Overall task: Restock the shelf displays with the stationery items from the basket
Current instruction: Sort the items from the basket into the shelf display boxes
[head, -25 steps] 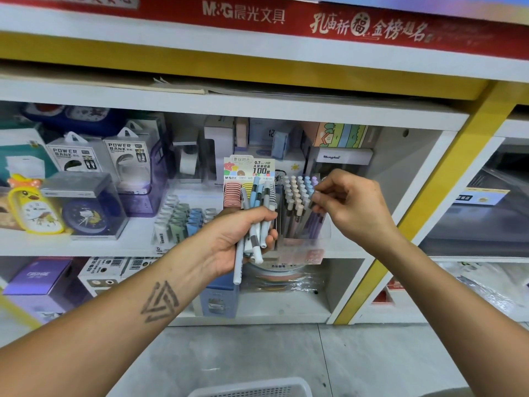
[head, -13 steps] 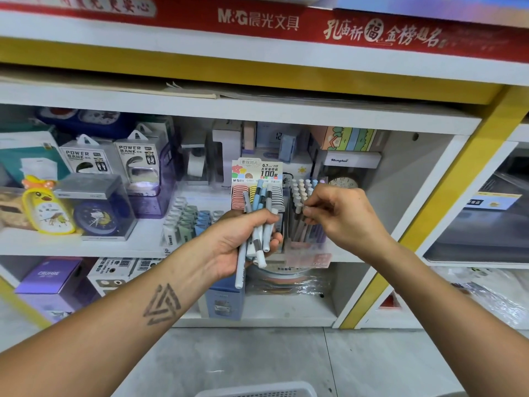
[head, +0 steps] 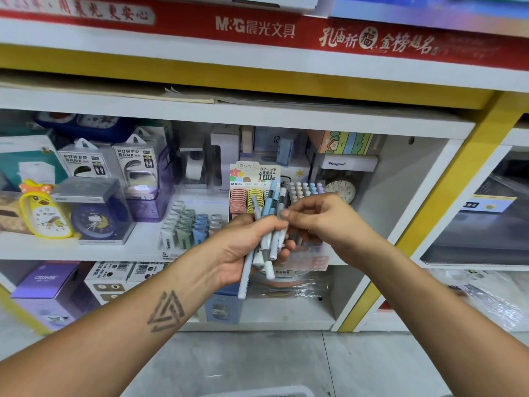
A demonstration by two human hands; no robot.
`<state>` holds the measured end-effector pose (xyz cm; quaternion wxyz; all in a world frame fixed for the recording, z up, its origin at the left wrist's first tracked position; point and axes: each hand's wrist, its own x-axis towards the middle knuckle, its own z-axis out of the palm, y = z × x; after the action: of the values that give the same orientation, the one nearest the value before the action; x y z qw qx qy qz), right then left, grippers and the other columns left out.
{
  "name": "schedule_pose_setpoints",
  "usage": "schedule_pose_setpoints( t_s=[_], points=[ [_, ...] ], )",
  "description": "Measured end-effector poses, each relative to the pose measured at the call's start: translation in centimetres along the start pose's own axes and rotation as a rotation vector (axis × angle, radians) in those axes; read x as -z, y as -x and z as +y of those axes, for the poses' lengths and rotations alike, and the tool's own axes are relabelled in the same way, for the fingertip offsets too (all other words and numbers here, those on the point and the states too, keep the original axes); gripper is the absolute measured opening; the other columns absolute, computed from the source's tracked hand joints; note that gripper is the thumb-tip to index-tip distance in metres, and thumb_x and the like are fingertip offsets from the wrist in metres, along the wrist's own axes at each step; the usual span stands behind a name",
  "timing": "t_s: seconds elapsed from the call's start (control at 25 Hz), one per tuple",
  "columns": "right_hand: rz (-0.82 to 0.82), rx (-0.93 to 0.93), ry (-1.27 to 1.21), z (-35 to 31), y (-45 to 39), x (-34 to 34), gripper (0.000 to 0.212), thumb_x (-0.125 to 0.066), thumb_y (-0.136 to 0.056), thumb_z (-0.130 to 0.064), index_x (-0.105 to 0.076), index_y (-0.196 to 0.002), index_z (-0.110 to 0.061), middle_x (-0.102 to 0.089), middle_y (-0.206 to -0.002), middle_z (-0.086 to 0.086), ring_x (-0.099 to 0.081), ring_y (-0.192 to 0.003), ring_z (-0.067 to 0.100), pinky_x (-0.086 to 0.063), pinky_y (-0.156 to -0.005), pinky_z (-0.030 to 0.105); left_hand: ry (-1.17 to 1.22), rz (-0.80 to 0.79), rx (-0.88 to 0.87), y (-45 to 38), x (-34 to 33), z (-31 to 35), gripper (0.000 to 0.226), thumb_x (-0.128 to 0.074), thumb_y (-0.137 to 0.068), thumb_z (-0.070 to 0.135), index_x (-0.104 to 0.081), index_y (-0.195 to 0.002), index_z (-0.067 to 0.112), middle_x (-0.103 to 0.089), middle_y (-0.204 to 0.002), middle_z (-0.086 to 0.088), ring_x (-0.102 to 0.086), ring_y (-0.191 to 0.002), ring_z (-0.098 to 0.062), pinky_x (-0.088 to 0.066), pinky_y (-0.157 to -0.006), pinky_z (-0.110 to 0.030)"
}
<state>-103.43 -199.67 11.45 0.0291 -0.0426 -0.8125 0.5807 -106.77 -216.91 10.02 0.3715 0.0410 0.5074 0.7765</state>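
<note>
Left hand (head: 243, 247) gripping pens (head: 267, 224), right hand (head: 323, 222) pinching one

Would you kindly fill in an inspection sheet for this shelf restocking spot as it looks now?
Surface: white shelf, stocked.
Job's things: bundle of pens in the left hand; pen display box behind the hands, caps up; basket rim at the bottom edge.
Clutter: yellow duck clock, blue alarm clock, power bank boxes, lead refill display.
Grippers: left hand grips the bundle; right hand pinches one pen at its top.
Cables: nothing seen.
Surroundings: red M&G banner, grey floor.
</note>
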Motion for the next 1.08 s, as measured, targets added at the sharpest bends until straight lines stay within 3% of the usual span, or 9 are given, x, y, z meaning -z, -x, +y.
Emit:
schedule_pose_setpoints(
  t_s=[0.12,0.28,0.44,0.6,0.72,0.8,0.92,1.08],
  points=[
    [0.055,-0.107,-0.174,0.0,-0.1,0.5,0.013,-0.072,-0.086,-0.004,-0.071,-0.092,0.007,-0.066,-0.067,0.013,-0.052,-0.053,0.018,-0.041,-0.045,0.024,-0.005,-0.008,0.037,-0.1,0.1,0.1,0.023,-0.065,-0.089,0.005,-0.063,-0.107,-0.009,-0.071,-0.086,-0.028,-0.072,-0.065,-0.028,-0.055,-0.047,-0.027],
    [0.121,-0.054,-0.301,-0.2,-0.3,1.4,0.006,-0.066,-0.089,0.004,-0.067,-0.093,0.009,-0.071,-0.07,0.016,-0.063,-0.055,0.016,-0.053,-0.051,0.02,0.049,0.033,0.075,-0.5,0.9,0.4,0.024,-0.062,-0.09,0.002,-0.058,-0.109,-0.012,-0.072,-0.09,-0.027,-0.074,-0.08,-0.035,-0.056,-0.046,-0.027],
    [0.099,0.021,-0.352,-0.3,-0.4,1.3,0.013,-0.068,-0.088,0.005,-0.064,-0.1,0.008,-0.073,-0.078,0.021,-0.072,-0.064,0.022,-0.059,-0.06,0.022,0.051,0.065,0.057,-0.4,1.7,0.6,0.018,-0.059,-0.09,0.001,-0.058,-0.104,-0.01,-0.069,-0.082,-0.023,-0.065,-0.059,-0.021,-0.047,-0.039,-0.02],
    [-0.035,0.113,-0.415,-0.6,-0.3,0.7,0.02,-0.072,-0.079,0.01,-0.067,-0.098,0.006,-0.071,-0.094,0.028,-0.073,-0.089,0.035,-0.06,-0.077,0.03,0.148,0.1,0.052,-0.2,2.8,1.9,0.011,-0.053,-0.093,-0.002,-0.054,-0.103,-0.004,-0.059,-0.072,-0.018,-0.053,-0.047,-0.013,-0.042,-0.035,-0.017],
    [-0.126,0.096,-0.303,-0.7,-0.5,-0.6,0.015,-0.071,-0.076,0.01,-0.073,-0.09,0.005,-0.07,-0.099,0.032,-0.071,-0.095,0.039,-0.06,-0.087,0.038,0.093,0.199,-0.041,0.3,3.9,2.9,0.028,-0.059,-0.089,-0.006,-0.055,-0.117,-0.006,-0.053,-0.064,-0.014,-0.05,-0.04,-0.013,-0.04,-0.034,-0.018],
    [-0.186,0.028,-0.291,-0.9,-0.8,-1.6,0.016,-0.062,-0.084,0.012,-0.075,-0.087,0.003,-0.072,-0.094,0.027,-0.072,-0.089,0.036,-0.062,-0.08,0.036,-0.054,0.27,-0.147,0.6,4.7,3.4,0.039,-0.067,-0.083,-0.009,-0.056,-0.119,-0.017,-0.056,-0.068,-0.019,-0.051,-0.04,-0.015,-0.041,-0.036,-0.019],
    [-0.242,0.006,-0.157,-1.4,-1.1,-3.6,0.014,-0.073,-0.084,0.003,-0.072,-0.097,-0.002,-0.074,-0.089,0.021,-0.07,-0.075,0.024,-0.058,-0.061,0.027,-0.18,0.233,-0.192,1.3,5.1,3.8,0.032,-0.07,-0.081,-0.009,-0.058,-0.11,-0.017,-0.058,-0.072,-0.021,-0.051,-0.045,-0.019,-0.04,-0.038,-0.02],
    [-0.244,0.002,-0.187,-1.8,-2.0,-5.8,0.041,-0.077,-0.077,0.008,-0.068,-0.115,-0.006,-0.069,-0.088,0.021,-0.069,-0.081,0.023,-0.057,-0.075,0.034,-0.064,0.263,-0.15,2.0,6.4,4.4,0.009,-0.065,-0.086,-0.005,-0.059,-0.092,-0.006,-0.061,-0.066,-0.019,-0.052,-0.048,-0.02,-0.04,-0.037,-0.019]
  ],
)
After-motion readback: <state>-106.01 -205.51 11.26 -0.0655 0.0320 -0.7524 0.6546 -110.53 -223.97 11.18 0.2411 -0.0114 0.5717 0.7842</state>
